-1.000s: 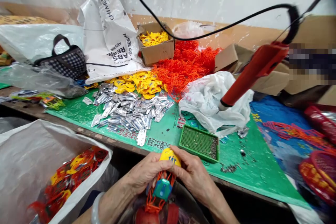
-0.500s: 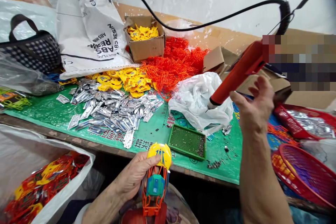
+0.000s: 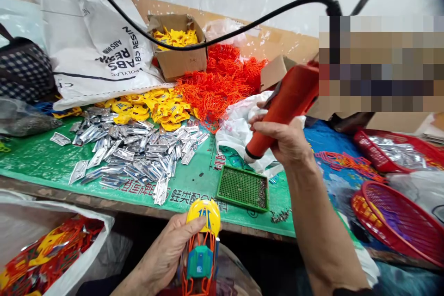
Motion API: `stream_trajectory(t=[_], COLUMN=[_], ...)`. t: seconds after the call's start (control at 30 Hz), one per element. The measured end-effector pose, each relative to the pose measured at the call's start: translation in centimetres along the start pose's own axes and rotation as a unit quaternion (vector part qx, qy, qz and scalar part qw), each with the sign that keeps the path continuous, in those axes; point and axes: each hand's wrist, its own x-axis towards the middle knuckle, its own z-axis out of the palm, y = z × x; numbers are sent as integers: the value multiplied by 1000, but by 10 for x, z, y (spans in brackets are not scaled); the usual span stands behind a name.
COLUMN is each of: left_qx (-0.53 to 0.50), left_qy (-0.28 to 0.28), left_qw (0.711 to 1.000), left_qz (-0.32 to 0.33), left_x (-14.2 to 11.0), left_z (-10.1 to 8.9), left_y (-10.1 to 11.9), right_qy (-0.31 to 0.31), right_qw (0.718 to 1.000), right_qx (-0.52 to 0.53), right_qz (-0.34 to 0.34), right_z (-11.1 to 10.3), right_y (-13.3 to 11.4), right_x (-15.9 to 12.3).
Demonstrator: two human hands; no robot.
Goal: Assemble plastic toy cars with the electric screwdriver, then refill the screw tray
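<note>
My left hand (image 3: 166, 252) is closed round a toy car (image 3: 200, 245) with a yellow top, an orange frame and a teal part, held low in front of the table edge. Fingers of my right hand (image 3: 284, 141) wrap the barrel of an orange electric screwdriver (image 3: 282, 106), which hangs from a black cable (image 3: 194, 44). Its tip points down at a green screw tray (image 3: 243, 188) just below, with small screws piled at the tray's right end.
On the green mat (image 3: 38, 157) lie several silver metal pieces (image 3: 135, 150), yellow toy parts (image 3: 156, 108) and orange frames (image 3: 220, 83). A cardboard box (image 3: 178, 46), a white resin sack (image 3: 97, 51) and a white plastic bag (image 3: 236, 129) stand behind. Red baskets (image 3: 402, 222) sit right; a bag of finished toys (image 3: 52, 252) hangs lower left.
My right hand left the toy, rose to the hanging screwdriver, closed on it and brought it down toward the green tray. My left hand kept the toy; the view shifted right.
</note>
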Motion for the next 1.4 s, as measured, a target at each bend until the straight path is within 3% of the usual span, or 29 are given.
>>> stream_trajectory(t=[0.17, 0.47, 1.07, 1.4], left_qx=[-20, -35, -18, -20], left_qy=[2, 7, 25, 22], left_qw=[1000, 999, 999, 1000], left_qz=[-7, 0, -10, -6], left_x=[1, 3, 5, 4], left_z=[0, 2, 9, 14], left_y=[-6, -4, -3, 0], right_qy=[36, 62, 48, 49], right_qw=[999, 998, 998, 998], right_qx=[-12, -30, -49, -31], right_qz=[15, -10, 2, -26], right_z=[10, 24, 28, 28], right_y=[18, 47, 68, 68], right_x=[-30, -38, -44, -45])
